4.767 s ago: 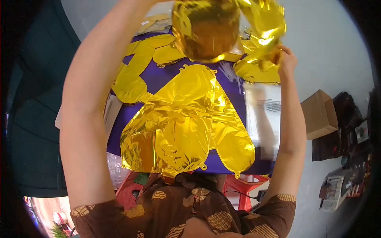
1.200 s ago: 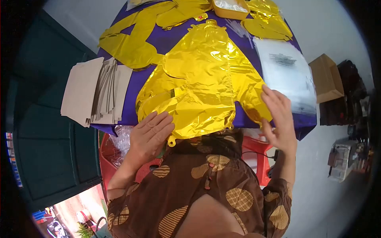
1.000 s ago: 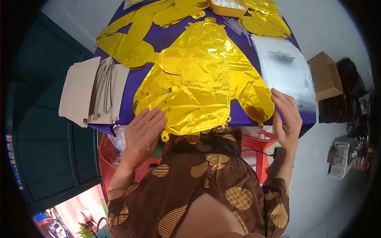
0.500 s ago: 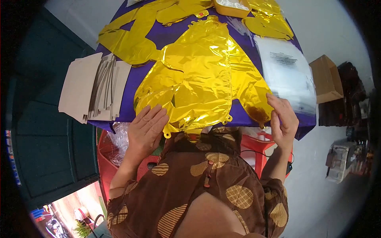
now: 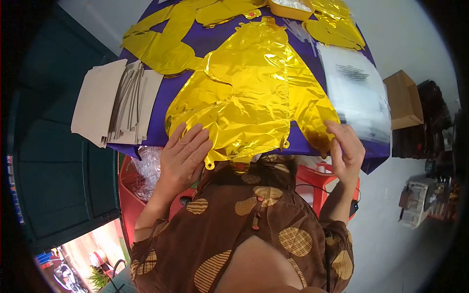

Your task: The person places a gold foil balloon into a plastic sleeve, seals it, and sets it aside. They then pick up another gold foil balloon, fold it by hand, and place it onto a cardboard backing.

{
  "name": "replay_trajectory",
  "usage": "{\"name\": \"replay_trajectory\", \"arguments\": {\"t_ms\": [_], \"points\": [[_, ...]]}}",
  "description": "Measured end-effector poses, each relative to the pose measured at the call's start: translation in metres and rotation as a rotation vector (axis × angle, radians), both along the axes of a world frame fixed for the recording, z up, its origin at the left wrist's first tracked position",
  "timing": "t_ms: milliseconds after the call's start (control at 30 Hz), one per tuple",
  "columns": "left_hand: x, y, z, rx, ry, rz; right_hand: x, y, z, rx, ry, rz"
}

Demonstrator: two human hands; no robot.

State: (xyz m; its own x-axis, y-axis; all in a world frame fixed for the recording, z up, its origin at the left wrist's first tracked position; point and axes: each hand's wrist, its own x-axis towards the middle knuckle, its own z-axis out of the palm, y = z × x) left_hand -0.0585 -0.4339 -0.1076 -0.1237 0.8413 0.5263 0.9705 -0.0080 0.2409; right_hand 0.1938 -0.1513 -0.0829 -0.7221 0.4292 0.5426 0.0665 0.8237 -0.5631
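A flat, uninflated gold foil balloon (image 5: 254,83) spreads over the front of the table, creased and shiny, with small tabs on its edge. Its lower edge reaches the table's front edge, where a short neck hangs over. My left hand (image 5: 185,154) lies palm down on the lower left corner, fingers stretched out and together. At the lower right part of the foil, my right hand (image 5: 348,151) is raised with bent fingers, the thumb apart from the forefinger and nothing between them. Its fingertips are right at the foil's edge.
More gold foil balloons (image 5: 161,53) lie at the back left, others (image 5: 337,31) at the back right. A stack of grey card (image 5: 100,102) sits on the left, clear plastic bags (image 5: 356,93) on the right. Thin straws (image 5: 299,30) lie near a yellow tray (image 5: 288,12).
The view has shifted slightly. My right hand's fingers have curled a little more at the foil's right edge; my left hand stays flat on the balloon.
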Motion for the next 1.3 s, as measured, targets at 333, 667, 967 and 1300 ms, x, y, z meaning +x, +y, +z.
{"name": "replay_trajectory", "arguments": {"t_ms": [333,667,967,1300], "points": [[0.001,0.003,0.001,0.079,-0.039,0.027,-0.017,-0.024,-0.005,0.150,-0.228,0.214],[0.002,0.009,0.002,0.103,-0.010,0.105,-0.019,-0.028,-0.009,0.116,-0.246,0.245],[0.004,0.002,-0.006,0.033,-0.022,0.055,-0.021,-0.026,-0.013,0.095,-0.223,0.263],[-0.002,-0.008,-0.009,-0.039,-0.023,0.022,-0.016,-0.016,0.000,0.128,-0.154,0.162]]}}
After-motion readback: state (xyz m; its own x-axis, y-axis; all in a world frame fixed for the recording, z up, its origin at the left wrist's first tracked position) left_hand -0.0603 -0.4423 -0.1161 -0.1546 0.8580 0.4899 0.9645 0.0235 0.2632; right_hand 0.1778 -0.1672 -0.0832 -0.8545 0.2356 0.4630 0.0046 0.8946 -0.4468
